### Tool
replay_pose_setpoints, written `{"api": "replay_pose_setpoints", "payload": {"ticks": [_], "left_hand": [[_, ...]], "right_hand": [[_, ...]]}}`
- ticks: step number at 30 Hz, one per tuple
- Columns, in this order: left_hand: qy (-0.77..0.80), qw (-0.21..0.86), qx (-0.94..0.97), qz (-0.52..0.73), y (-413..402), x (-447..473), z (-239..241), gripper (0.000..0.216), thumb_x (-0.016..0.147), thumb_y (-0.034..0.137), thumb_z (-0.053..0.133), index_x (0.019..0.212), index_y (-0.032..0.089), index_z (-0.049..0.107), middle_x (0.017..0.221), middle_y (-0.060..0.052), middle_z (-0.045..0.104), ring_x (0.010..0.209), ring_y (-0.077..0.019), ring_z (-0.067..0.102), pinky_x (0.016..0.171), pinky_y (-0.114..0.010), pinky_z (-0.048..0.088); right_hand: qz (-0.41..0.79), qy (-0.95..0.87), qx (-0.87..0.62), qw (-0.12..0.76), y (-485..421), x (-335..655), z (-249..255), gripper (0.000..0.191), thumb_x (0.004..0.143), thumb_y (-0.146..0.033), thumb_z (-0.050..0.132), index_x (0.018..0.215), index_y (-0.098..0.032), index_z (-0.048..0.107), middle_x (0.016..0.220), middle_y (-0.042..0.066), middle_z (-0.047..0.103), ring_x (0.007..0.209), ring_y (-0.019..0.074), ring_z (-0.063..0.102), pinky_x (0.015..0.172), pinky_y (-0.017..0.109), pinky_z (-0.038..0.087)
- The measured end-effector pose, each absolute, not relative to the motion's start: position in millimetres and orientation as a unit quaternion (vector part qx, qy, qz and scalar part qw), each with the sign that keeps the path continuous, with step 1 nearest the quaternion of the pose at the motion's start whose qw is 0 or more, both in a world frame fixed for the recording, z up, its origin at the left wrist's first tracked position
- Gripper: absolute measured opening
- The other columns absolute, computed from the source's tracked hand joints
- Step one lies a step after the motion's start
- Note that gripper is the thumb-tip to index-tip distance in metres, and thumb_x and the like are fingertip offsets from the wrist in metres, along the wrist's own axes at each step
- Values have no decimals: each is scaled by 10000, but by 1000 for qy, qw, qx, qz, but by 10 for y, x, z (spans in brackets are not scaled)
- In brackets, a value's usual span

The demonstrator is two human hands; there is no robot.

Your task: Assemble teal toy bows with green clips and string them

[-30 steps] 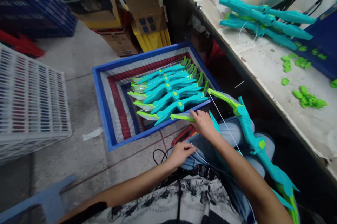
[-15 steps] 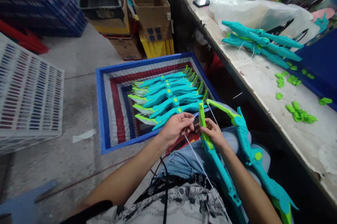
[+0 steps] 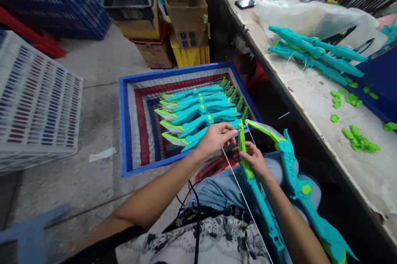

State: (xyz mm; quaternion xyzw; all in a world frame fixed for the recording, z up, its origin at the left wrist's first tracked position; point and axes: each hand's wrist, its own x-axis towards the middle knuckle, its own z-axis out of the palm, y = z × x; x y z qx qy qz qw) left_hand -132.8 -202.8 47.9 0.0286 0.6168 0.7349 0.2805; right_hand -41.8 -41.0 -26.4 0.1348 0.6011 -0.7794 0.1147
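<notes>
My left hand point(image 3: 217, 138) pinches the end of a white string point(image 3: 234, 178) close to the green tip of a toy bow limb point(image 3: 266, 207). The string runs down across my lap. My right hand point(image 3: 253, 159) is closed around the green section of this limb, below its tip. Lying along my legs to the right is a second turquoise limb point(image 3: 290, 169) with a green end and a green hexagonal cap point(image 3: 306, 189). My fingers partly hide the string's end.
Several strung turquoise toy bows point(image 3: 198, 111) lie in a lined blue crate point(image 3: 123, 131) in front of me. On the workbench point(image 3: 313, 102) at right are more turquoise limbs point(image 3: 316, 51), loose green pieces point(image 3: 359, 139) and a phone point(image 3: 245, 3). A white basket point(image 3: 46, 102) stands left.
My left hand has moved right with the string, up to the limb's green tip. My right hand keeps its hold on the limb. The whole view has shifted slightly.
</notes>
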Motion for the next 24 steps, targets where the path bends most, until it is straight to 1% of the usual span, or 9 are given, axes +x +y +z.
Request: {"api": "replay_pose_setpoints", "payload": {"ticks": [6,8,10,12,14,16,18,21,24], "left_hand": [[618,285,59,730,-2008,-1363,429,263,687,377,732,721,160,588,514,21,620,411,-61,471,424,-188,338],[607,290,65,737,-2006,-1395,404,305,691,378,737,842,161,583,527,29,630,404,-64,473,411,-183,324],[589,312,73,742,-2011,-1435,372,415,683,387,752,973,157,564,537,32,638,397,-70,476,398,-184,313],[571,344,75,742,-2020,-1471,336,472,663,406,771,994,142,562,549,20,644,403,-74,486,389,-187,313],[558,361,65,744,-2031,-1493,305,466,635,425,788,928,133,575,553,8,645,409,-74,492,383,-189,319],[553,360,55,750,-2040,-1499,285,466,617,432,800,897,133,578,555,6,645,410,-73,495,381,-187,328],[549,360,53,753,-2044,-1495,282,473,611,431,807,899,132,580,553,6,645,414,-75,500,381,-186,335],[549,362,55,751,-2044,-1492,295,479,610,429,811,903,129,580,544,6,642,413,-78,502,378,-186,339],[554,362,57,748,-2041,-1502,310,494,599,436,815,899,125,577,535,5,640,410,-79,496,372,-185,339]], "right_hand": [[-769,615,132,118,-417,-425,-238,415,672,-434,775,967,-227,569,898,40,730,689,177,682,668,323,547],[-765,619,131,119,-432,-414,-247,417,676,-434,772,980,-226,576,910,48,731,718,188,687,682,335,553],[-763,623,126,118,-456,-394,-273,416,683,-442,764,989,-227,581,923,53,731,750,199,690,705,351,559],[-752,639,115,111,-481,-380,-289,410,703,-452,744,1008,-225,589,948,60,728,807,211,692,749,369,561],[-717,686,101,69,-496,-394,-257,404,733,-436,719,1054,-220,601,1004,69,717,901,221,683,818,384,548],[-654,751,86,-12,-495,-451,-155,396,775,-390,685,1123,-218,608,1057,75,694,967,218,659,864,384,527],[-582,804,65,-104,-479,-552,1,351,815,-339,649,1147,-225,622,1026,64,676,933,198,644,846,364,520],[-515,838,12,-181,-449,-741,230,200,842,-280,626,1027,-227,679,883,32,647,808,163,613,746,314,513],[-513,837,-40,-187,-430,-918,372,67,831,-247,646,788,-210,682,760,7,617,726,140,586,655,269,486]]}}
